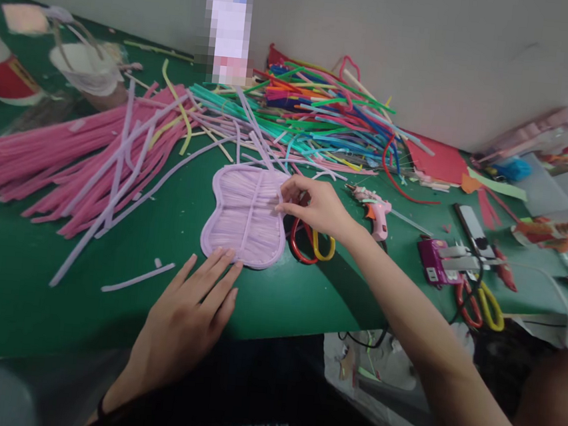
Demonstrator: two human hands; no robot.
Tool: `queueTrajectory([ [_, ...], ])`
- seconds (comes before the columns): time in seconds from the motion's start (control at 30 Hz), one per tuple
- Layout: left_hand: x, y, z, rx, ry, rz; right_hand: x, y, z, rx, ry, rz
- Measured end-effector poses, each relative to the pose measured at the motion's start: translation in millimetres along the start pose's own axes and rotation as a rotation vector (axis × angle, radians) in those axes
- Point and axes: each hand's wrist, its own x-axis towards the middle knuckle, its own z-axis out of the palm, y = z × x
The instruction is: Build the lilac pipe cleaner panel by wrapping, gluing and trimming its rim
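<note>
A lilac butterfly-shaped piece [244, 214] made of pipe cleaners lies flat on the green table [29, 296]. My left hand [188, 317] rests flat beside it, fingers stretched out, fingertips touching its near edge. My right hand [315, 206] reaches across from the right and pinches the piece's right edge with thumb and fingers curled. Under that hand lie scissors with red and yellow handles [311, 242].
Pink pipe cleaners [59, 151] are heaped at the left, mixed colours [323, 116] at the back. A pink glue gun [377, 212], a purple tool [433, 261] and more scissors [480, 305] lie at the right. Loose lilac strands [137, 278] lie in front. Another person's arm [558, 387] is at far right.
</note>
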Motion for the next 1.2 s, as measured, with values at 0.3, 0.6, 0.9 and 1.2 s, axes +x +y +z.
queueTrajectory([
  [0.3, 1, 1, -0.1, -0.007, 0.016, -0.006, -1, 3, 5, 0.011, 0.025, 0.022],
  [0.6, -2, 2, -1.2, -0.018, -0.008, -0.031, -9, 4, 12, 0.082, 0.108, 0.044],
  [0.9, 24, -1, -11.2, -0.072, 0.141, -0.126, -10, 7, 18, 0.127, 0.148, 0.034],
  [1.2, 39, -8, -7.8, -0.086, 0.151, -0.193, -12, 12, 19, 0.149, 0.138, 0.040],
])
